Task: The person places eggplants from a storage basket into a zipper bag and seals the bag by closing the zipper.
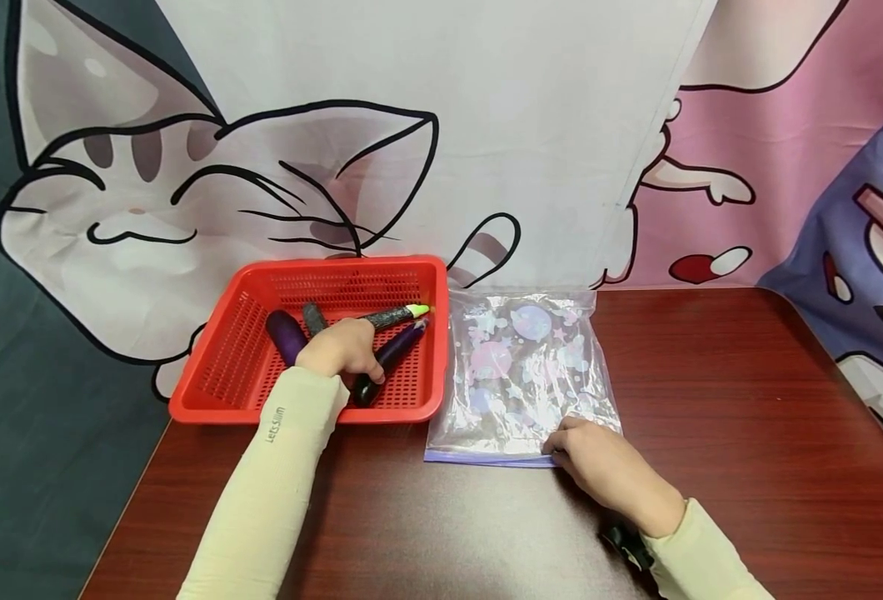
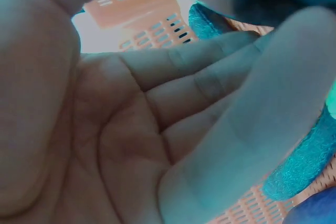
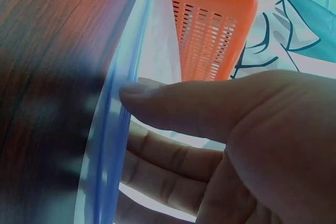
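Observation:
In the red basket, my left hand [image 1: 342, 346] reaches over a glossy dark eggplant [image 1: 392, 360], its thumb at the eggplant's side. In the left wrist view its fingers [image 2: 210, 80] look mostly straight, with a space in front of the palm. Beside it lie a rounder purple eggplant [image 1: 286, 337] and a rough dark cucumber-like vegetable [image 1: 392, 317] with a bright green tip. Another rough dark piece [image 1: 313, 317] is partly covered by the hand. My right hand [image 1: 595, 458] pinches the purple zip edge of a clear printed zip bag [image 1: 520, 367], thumb on top, fingers beneath.
The red basket [image 1: 202, 414] stands at the table's back edge, left of the bag. Brown wooden table [image 1: 719, 425] surface extends in front and to the right. A cartoon cloth [image 1: 546, 150] hangs behind.

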The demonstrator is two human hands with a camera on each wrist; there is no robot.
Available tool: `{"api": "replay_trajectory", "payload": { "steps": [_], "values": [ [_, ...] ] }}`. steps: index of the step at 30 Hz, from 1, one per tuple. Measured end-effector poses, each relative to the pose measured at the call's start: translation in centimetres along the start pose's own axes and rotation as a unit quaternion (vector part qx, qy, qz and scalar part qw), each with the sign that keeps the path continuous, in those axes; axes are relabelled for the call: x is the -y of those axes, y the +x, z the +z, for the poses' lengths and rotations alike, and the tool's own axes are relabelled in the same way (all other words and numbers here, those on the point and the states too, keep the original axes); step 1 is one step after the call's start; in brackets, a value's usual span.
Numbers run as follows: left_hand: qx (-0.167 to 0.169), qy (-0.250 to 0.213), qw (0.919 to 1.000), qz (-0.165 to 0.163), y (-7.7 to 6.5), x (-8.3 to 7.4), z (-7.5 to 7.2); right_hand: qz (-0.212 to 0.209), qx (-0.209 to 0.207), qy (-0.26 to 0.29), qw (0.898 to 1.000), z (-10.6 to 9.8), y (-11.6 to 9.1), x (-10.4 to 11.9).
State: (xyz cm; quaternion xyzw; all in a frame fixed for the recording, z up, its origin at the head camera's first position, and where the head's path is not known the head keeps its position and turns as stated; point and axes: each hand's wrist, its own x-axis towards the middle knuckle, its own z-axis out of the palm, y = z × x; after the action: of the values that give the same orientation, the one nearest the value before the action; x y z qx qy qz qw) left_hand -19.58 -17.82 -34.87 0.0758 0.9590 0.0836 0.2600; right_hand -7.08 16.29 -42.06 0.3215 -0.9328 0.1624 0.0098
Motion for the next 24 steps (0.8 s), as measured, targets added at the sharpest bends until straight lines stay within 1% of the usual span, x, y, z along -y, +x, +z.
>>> {"api": "replay_trajectory", "payload": {
  "steps": [3, 7, 11, 14, 20, 24],
  "values": [
    [-0.018, 0.007, 0.9998, -0.005, -0.3, -0.1, -0.2, 0.001, -0.003, 0.000, 1.000, 0.0, 0.0, 0.0],
    [-0.035, 0.016, 0.9992, -0.006, -0.6, -0.2, -0.5, 0.003, -0.010, 0.000, 1.000, 0.0, -0.1, 0.0],
    [-0.048, 0.020, 0.9986, -0.008, -0.8, -0.1, -0.8, 0.011, -0.019, -0.004, 1.000, -0.2, -0.1, 0.0],
    [-0.064, 0.026, 0.9975, -0.008, -1.1, -0.2, -1.0, 0.022, -0.030, -0.006, 0.999, -0.4, 0.0, 0.0],
    [-0.093, 0.012, 0.9955, -0.012, -2.0, -0.6, -1.5, 0.031, -0.055, -0.005, 0.998, -0.7, 0.1, -0.1],
    [-0.106, 0.017, 0.9941, -0.011, -2.8, -0.9, -1.9, 0.036, -0.062, -0.004, 0.997, -1.0, 0.1, -0.3]
  ]
}}
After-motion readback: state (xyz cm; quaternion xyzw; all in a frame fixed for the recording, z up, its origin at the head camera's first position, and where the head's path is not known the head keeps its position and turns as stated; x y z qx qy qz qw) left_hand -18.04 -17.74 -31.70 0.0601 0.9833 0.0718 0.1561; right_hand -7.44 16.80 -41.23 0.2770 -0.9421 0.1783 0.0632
